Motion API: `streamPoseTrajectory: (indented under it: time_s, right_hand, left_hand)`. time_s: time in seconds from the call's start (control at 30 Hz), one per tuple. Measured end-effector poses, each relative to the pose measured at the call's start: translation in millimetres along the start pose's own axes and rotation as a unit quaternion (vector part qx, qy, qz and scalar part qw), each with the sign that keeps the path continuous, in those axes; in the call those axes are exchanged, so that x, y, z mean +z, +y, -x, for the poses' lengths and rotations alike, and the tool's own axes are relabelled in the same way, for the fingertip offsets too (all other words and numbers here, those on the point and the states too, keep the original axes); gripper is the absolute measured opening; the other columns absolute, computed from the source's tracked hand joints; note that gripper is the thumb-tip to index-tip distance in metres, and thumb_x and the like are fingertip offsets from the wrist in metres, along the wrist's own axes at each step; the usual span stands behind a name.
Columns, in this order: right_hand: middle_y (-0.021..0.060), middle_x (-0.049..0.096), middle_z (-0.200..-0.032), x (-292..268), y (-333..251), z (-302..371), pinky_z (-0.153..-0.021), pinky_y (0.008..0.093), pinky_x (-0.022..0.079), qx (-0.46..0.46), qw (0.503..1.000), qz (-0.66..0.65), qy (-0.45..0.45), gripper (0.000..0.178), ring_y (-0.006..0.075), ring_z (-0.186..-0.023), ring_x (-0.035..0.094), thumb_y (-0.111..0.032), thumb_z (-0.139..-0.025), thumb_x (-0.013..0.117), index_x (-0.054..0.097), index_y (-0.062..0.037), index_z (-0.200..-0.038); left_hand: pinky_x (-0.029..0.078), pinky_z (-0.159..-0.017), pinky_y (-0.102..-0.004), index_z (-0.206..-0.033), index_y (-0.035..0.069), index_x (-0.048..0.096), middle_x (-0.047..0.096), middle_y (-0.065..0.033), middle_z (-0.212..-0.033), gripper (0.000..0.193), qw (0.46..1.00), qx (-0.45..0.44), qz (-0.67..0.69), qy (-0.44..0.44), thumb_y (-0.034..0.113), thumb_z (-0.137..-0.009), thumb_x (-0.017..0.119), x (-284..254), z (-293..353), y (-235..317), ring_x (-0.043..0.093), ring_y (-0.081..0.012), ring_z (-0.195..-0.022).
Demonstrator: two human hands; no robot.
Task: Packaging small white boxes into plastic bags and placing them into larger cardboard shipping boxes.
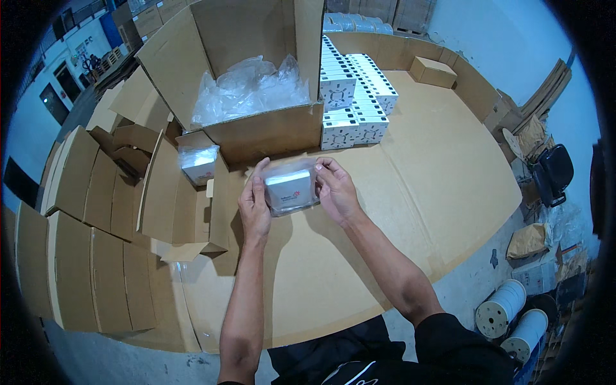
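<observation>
Between my two hands is a small white box in a clear plastic bag (289, 190), held up above the cardboard-covered table. My left hand (255, 202) grips the bag's left edge, thumb toward me. My right hand (337, 189) pinches its upper right corner. Just left of my left hand stands an open cardboard carton (168, 199), its flaps raised. One bagged white box (199, 163) sits at its far end. Behind my hands, a large open cardboard box (266, 131) holds a heap of clear plastic bags (251, 90).
Stacks of white printed boxes (356, 102) stand beyond my right hand. Several brown cartons (96, 250) line the left side. A small closed carton (433, 72) sits at the far right of the table (443, 186). Cable spools (500, 308) and a black chair (552, 170) are on the floor.
</observation>
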State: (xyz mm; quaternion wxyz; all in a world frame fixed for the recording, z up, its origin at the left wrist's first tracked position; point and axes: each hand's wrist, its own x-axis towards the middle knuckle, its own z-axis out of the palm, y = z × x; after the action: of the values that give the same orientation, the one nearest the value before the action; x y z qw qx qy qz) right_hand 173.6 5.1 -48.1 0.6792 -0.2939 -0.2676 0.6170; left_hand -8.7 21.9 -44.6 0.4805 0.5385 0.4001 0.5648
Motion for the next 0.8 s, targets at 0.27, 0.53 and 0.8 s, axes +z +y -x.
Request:
streamPoseTrajectory:
  time_s: [0.27,0.53,0.8]
  right_hand:
    - [0.0101,0.068,-0.129,6.6,-5.7,0.5,-0.085,0.0255,0.044,-0.039,0.998,-0.014,-0.042,0.003,0.0093,-0.097,0.058,-0.014,-0.103,0.059,0.060,-0.0124,-0.106]
    - [0.0061,0.067,-0.117,13.1,-5.7,5.9,-0.092,0.0294,0.050,-0.079,0.983,0.143,-0.079,0.035,0.0111,-0.107,0.060,-0.006,-0.096,0.068,0.054,-0.0066,-0.128]
    - [0.0061,0.067,-0.113,15.4,-17.8,9.7,-0.093,0.0303,0.052,-0.032,0.946,0.304,-0.107,0.027,0.0134,-0.104,0.063,-0.002,-0.094,0.070,0.064,-0.0013,-0.120]
  left_hand:
    - [0.044,-0.108,-0.0335,-0.146,0.004,0.051,0.065,-0.0126,-0.129,0.052,0.993,0.026,0.110,-0.046,0.041,-0.111,0.041,-1.1,-3.7,0.4,0.058,-0.0174,-0.119]
    - [0.047,-0.102,-0.0312,-0.140,0.006,0.058,0.067,-0.0097,-0.124,0.050,0.989,0.021,0.142,-0.028,0.042,-0.105,0.056,-1.1,-3.8,0.7,0.059,-0.0157,-0.116]
    - [0.051,-0.096,-0.0314,-0.119,0.003,0.065,0.069,-0.0078,-0.115,0.033,0.995,0.013,0.073,-0.064,0.006,-0.089,0.078,-6.4,-0.7,-1.7,0.063,-0.0159,-0.109]
